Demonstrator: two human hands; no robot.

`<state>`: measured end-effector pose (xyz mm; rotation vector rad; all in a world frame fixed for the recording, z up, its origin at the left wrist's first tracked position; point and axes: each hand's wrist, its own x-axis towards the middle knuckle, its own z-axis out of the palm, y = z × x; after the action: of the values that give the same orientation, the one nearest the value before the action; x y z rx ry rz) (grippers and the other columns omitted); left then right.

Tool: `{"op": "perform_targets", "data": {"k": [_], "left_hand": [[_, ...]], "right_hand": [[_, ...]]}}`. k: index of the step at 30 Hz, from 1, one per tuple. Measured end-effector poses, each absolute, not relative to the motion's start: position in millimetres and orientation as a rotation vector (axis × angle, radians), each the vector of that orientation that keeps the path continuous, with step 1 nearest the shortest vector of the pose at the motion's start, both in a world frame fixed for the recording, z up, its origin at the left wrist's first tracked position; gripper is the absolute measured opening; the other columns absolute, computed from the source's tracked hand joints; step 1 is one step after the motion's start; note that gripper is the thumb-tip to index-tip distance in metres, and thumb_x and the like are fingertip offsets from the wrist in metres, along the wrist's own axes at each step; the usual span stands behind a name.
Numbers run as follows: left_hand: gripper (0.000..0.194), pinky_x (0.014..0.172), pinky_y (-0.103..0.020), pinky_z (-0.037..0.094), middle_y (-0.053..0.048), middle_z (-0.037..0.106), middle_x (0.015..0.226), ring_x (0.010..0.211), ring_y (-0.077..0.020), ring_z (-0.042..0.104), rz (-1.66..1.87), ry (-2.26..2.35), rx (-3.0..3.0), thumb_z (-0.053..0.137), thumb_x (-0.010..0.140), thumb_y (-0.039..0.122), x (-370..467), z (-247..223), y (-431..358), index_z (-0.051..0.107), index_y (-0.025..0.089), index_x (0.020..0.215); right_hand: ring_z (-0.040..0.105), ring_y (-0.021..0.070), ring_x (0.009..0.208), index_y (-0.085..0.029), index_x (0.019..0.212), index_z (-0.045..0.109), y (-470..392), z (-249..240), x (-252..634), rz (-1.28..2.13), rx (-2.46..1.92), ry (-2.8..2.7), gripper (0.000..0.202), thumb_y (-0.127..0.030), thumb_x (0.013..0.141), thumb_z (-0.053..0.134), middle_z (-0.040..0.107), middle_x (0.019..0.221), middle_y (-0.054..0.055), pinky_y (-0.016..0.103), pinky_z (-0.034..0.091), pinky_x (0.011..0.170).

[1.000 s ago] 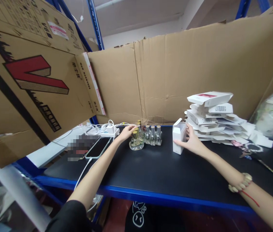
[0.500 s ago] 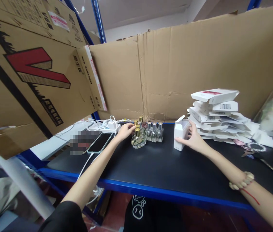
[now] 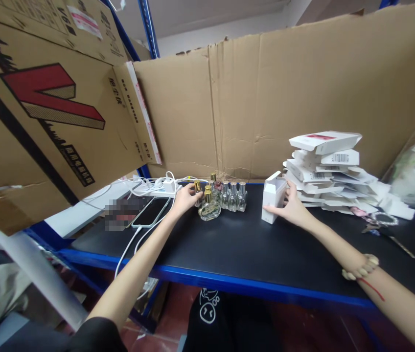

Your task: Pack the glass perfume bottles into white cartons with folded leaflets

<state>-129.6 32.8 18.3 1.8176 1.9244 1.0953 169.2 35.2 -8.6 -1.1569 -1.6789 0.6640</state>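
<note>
In the head view, the left hand (image 3: 186, 199) pinches a slim gold-capped bottle (image 3: 197, 187) between thumb and fingertips; its lower part is mostly hidden by the fingers, so I cannot tell whether it touches the table. Just right of this hand stands a rounded, flat clear-glass bottle with a gold cap (image 3: 209, 211), upright on the black tabletop (image 3: 215, 249) with a blue metal edge (image 3: 207, 281). Behind it another gold cap (image 3: 213, 177) shows, and to its right a close cluster of clear glass bottles with silvery caps (image 3: 233, 199) stands upright.

The right hand (image 3: 292, 208) grips an upright white cardboard box (image 3: 270, 201), thumb across the near side and fingers curled behind the right side. The box's top flap is raised. It stands well to the right of the bottles and near an uneven pile of flattened white cartons (image 3: 321, 183). A beaded bracelet (image 3: 360, 268) circles the right wrist.

Left of the left hand lie a dark-screened phone (image 3: 151, 212) and a white cable (image 3: 128, 249). Keys (image 3: 371, 229) lie in front of the carton pile, and a brown cardboard sheet (image 3: 284, 107) rises behind everything.
</note>
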Motion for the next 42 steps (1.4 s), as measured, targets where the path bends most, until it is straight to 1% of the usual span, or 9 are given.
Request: {"op": "perform_targets", "data": {"k": [2, 7, 11, 13, 16, 19, 28, 35, 42], "left_hand": [[0.023, 0.063, -0.031, 0.051, -0.006, 0.068, 0.076, 0.065, -0.0198, 0.064, 1.123, 1.899, 1.793, 0.057, 0.069, 0.026, -133.3, 15.8, 34.9, 0.058, 0.015, 0.089], [0.019, 0.072, -0.032, 0.050, -0.008, 0.068, 0.081, 0.080, -0.0228, 0.065, 1.260, 1.929, 1.744, 0.059, 0.065, 0.027, -145.2, 12.6, 31.2, 0.056, 0.015, 0.080], [0.022, 0.079, -0.036, 0.048, -0.009, 0.067, 0.088, 0.088, -0.0255, 0.063, 1.368, 1.990, 1.694, 0.058, 0.068, 0.030, -146.1, 22.5, 17.9, 0.055, 0.016, 0.085], [0.023, 0.083, -0.036, 0.047, -0.008, 0.065, 0.091, 0.092, -0.0247, 0.062, 1.595, 2.019, 1.634, 0.058, 0.069, 0.030, -141.2, 33.7, 9.4, 0.054, 0.018, 0.088], [0.022, 0.078, -0.030, 0.049, -0.005, 0.064, 0.091, 0.083, -0.0175, 0.063, 2.051, 1.709, 1.655, 0.056, 0.073, 0.031, -124.9, 54.5, -5.3, 0.050, 0.019, 0.091], [0.024, 0.074, -0.026, 0.050, -0.002, 0.063, 0.090, 0.081, -0.0132, 0.062, 2.206, 1.368, 1.775, 0.058, 0.075, 0.034, -95.9, 71.2, -22.1, 0.048, 0.020, 0.093], [0.019, 0.068, -0.020, 0.052, 0.000, 0.065, 0.086, 0.078, -0.0106, 0.064, 1.715, 0.794, 2.082, 0.059, 0.075, 0.023, -5.5, 76.2, -32.9, 0.050, 0.019, 0.092], [0.025, 0.072, -0.023, 0.051, 0.000, 0.068, 0.086, 0.075, -0.0116, 0.064, 1.673, 0.915, 2.231, 0.057, 0.077, 0.027, -0.6, 72.4, -2.4, 0.052, 0.020, 0.100], [0.029, 0.073, -0.023, 0.050, -0.002, 0.068, 0.092, 0.083, -0.0144, 0.065, 1.525, 0.838, 2.337, 0.054, 0.080, 0.027, -2.1, 63.6, 7.1, 0.051, 0.020, 0.107]], "right_hand": [[0.039, 0.0333, 0.126, -0.022, 0.134, 0.012, 35.3, -9.4, 170.0, 0.660, -1.153, -1.690, 0.110, -0.052, 0.048, 0.075, 0.036, 0.136, 0.022, 0.054, 0.028, 0.104], [0.037, 0.0317, 0.127, -0.024, 0.135, 0.011, 37.2, -12.2, 171.3, 0.637, -1.121, -1.718, 0.108, -0.050, 0.051, 0.074, 0.031, 0.139, 0.020, 0.054, 0.028, 0.104], [0.036, 0.0318, 0.128, -0.022, 0.135, 0.007, 36.6, -11.9, 169.3, 0.613, -1.111, -1.730, 0.110, -0.050, 0.051, 0.073, 0.029, 0.140, 0.021, 0.053, 0.026, 0.105], [0.033, 0.0331, 0.129, -0.019, 0.135, 0.004, 34.8, -11.1, 167.3, 0.573, -1.128, -1.738, 0.116, -0.049, 0.048, 0.074, 0.027, 0.140, 0.023, 0.053, 0.022, 0.107], [0.025, 0.0351, 0.133, -0.019, 0.135, 0.003, 30.9, -10.4, 163.3, 0.495, -1.148, -1.744, 0.120, -0.049, 0.045, 0.076, 0.019, 0.143, 0.024, 0.053, 0.018, 0.108], [0.021, 0.0341, 0.134, -0.021, 0.133, 0.007, 26.9, -10.7, 158.4, 0.424, -1.110, -1.765, 0.115, -0.049, 0.045, 0.076, 0.015, 0.143, 0.021, 0.052, 0.018, 0.108], [0.046, 0.0282, 0.119, -0.021, 0.119, 0.024, 24.6, -15.0, 149.9, 0.544, -0.983, -1.765, 0.077, -0.052, 0.063, 0.066, 0.047, 0.118, 0.014, 0.047, 0.036, 0.101], [0.054, 0.0273, 0.109, -0.020, 0.112, 0.042, 31.7, -13.4, 158.7, 0.748, -0.972, -1.727, 0.066, -0.051, 0.061, 0.068, 0.057, 0.112, 0.011, 0.048, 0.040, 0.097], [0.056, 0.0255, 0.109, -0.025, 0.101, 0.054, 28.3, -4.9, 155.2, 1.003, -0.969, -1.538, 0.043, -0.058, 0.074, 0.047, 0.065, 0.105, 0.004, 0.045, 0.040, 0.098]]}}
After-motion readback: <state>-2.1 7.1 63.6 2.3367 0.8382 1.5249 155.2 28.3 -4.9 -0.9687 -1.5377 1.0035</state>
